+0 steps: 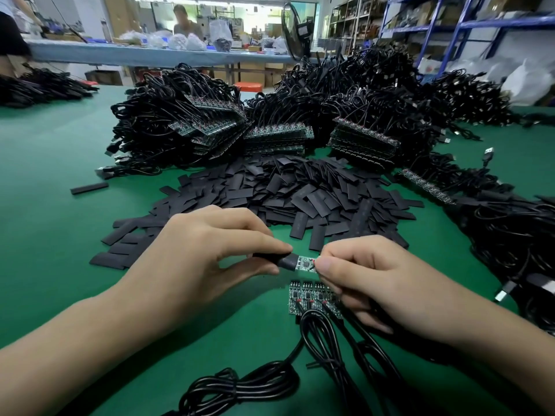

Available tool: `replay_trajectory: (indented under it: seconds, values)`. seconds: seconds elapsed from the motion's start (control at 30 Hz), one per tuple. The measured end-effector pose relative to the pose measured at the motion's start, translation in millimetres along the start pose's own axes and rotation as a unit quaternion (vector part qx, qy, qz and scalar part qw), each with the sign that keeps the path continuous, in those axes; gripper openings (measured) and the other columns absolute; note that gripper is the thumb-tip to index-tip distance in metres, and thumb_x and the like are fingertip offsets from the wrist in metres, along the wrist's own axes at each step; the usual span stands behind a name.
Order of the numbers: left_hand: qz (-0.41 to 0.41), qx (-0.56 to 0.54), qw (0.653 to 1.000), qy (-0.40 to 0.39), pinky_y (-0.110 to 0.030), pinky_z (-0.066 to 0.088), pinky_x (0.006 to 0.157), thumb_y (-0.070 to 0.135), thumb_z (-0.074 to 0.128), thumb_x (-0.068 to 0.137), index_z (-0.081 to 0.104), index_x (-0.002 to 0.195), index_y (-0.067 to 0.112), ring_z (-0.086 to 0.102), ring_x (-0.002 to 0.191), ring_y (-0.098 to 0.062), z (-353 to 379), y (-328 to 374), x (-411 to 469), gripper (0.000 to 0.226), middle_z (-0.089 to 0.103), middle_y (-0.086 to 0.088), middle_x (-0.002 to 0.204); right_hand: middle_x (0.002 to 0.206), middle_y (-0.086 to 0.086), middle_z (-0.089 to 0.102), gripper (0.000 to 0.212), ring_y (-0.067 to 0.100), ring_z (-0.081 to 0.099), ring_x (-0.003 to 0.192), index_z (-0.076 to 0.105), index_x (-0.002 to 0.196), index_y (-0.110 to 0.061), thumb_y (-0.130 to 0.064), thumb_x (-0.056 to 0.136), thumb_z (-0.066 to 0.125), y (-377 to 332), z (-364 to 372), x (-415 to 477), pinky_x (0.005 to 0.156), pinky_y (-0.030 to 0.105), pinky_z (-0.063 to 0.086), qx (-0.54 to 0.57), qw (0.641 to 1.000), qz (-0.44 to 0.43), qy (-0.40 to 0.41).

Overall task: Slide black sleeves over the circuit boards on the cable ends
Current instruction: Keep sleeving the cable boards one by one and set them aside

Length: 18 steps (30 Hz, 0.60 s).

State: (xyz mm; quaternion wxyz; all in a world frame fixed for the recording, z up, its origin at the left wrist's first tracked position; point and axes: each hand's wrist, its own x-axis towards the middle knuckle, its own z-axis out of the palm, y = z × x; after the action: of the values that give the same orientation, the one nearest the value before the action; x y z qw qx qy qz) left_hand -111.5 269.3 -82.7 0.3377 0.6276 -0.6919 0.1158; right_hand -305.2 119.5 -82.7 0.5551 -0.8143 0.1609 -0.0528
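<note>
My left hand point(207, 250) pinches a black sleeve point(283, 261) between thumb and forefinger. The sleeve's open end sits over the left edge of a small circuit board point(304, 263), most of which still shows. My right hand point(366, 274) pinches that board at its wired end, where red wires join it. Below the hands a joined strip of bare circuit boards point(309, 297) lies on the green table, each with a black cable point(318, 340) running toward me.
A big heap of loose black sleeves point(300, 193) lies just beyond my hands. Behind it stand stacks of board strips with cables point(276, 136), and more cable bundles point(516, 235) at the right. The green mat point(54, 181) runs bare to the left. A person sits at a far table.
</note>
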Motion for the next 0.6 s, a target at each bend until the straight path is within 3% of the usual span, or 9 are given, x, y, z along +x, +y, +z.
replay_trajectory:
  seconds: [0.1, 0.37, 0.47, 0.6]
  values:
    - [-0.004, -0.014, 1.000, -0.007, -0.033, 0.056, 0.071, 0.035, 0.078, 0.082, 0.081, 0.103, 0.028, 0.067, 0.083, -0.008, -1.2, 1.1, -0.2, 0.022, 0.072, 0.015, 0.095, 0.051, -0.003, 0.037, 0.036, 0.016, 0.032, 0.036, 0.050, 0.067, -0.021, -0.041, 0.097, 0.053, -0.9, 1.2, 0.6, 0.038, 0.022, 0.026, 0.026, 1.000, -0.003, -0.016]
    - [-0.009, -0.051, 0.998, -0.039, -0.020, 0.053, 0.075, 0.034, 0.075, 0.086, 0.080, 0.103, 0.021, 0.066, 0.084, 0.000, 3.0, 12.1, -2.8, 0.022, 0.070, 0.013, 0.093, 0.054, -0.006, 0.042, 0.036, 0.008, 0.035, 0.043, 0.064, 0.078, -0.021, -0.045, 0.101, 0.053, -0.2, 4.0, -0.6, 0.042, 0.015, 0.028, -0.090, 0.995, -0.042, 0.013]
    - [-0.006, -0.054, 0.998, -0.015, -0.022, 0.054, 0.076, 0.033, 0.075, 0.086, 0.081, 0.102, 0.021, 0.067, 0.084, -0.002, 2.7, 10.1, -2.2, 0.021, 0.071, 0.011, 0.093, 0.053, -0.005, 0.041, 0.032, 0.008, 0.033, 0.045, 0.072, 0.084, -0.024, -0.046, 0.101, 0.056, -1.3, 3.4, 0.2, 0.044, 0.017, 0.026, -0.071, 0.996, -0.052, 0.020]
    - [-0.028, -0.065, 0.997, 0.019, -0.019, 0.053, 0.077, 0.031, 0.075, 0.085, 0.081, 0.101, 0.020, 0.069, 0.084, -0.005, -0.3, 13.5, -0.8, 0.021, 0.072, 0.009, 0.091, 0.055, -0.002, 0.054, 0.024, 0.011, 0.043, 0.045, 0.073, 0.082, -0.024, -0.041, 0.093, 0.060, -3.3, -1.2, 1.6, 0.044, 0.020, 0.034, 0.015, 0.998, -0.048, 0.024]
